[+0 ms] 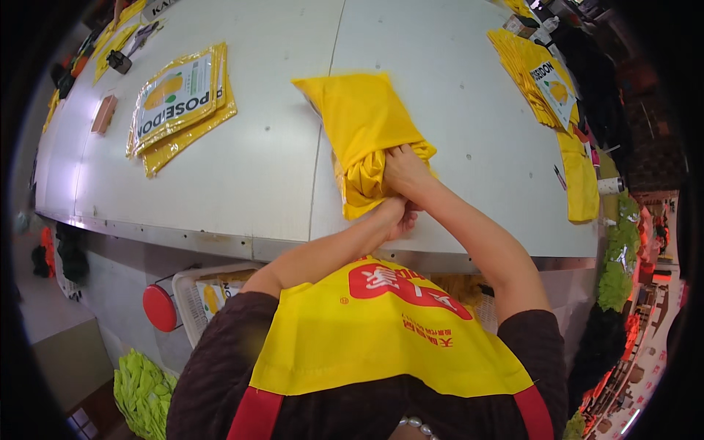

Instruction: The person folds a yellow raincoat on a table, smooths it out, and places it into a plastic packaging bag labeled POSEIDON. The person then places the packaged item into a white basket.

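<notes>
A soft yellow fabric bundle lies on the pale worktable, with a smooth folded flap on its far part and crumpled, gathered material at the near end. Shiny film seems to show along its left and near edges. My right hand is on the gathered part, its fingers bent and partly hidden in the folds. Below the right wrist, at the bundle's near edge, my left hand is closed with curled fingers. The right wrist and the bundle hide what the left fingers hold, if anything.
Packaged yellow items lie stacked at the left, near a brown block and a small black object. More yellow packages and a yellow strip line the right edge. A white basket and red stool stand below the table edge.
</notes>
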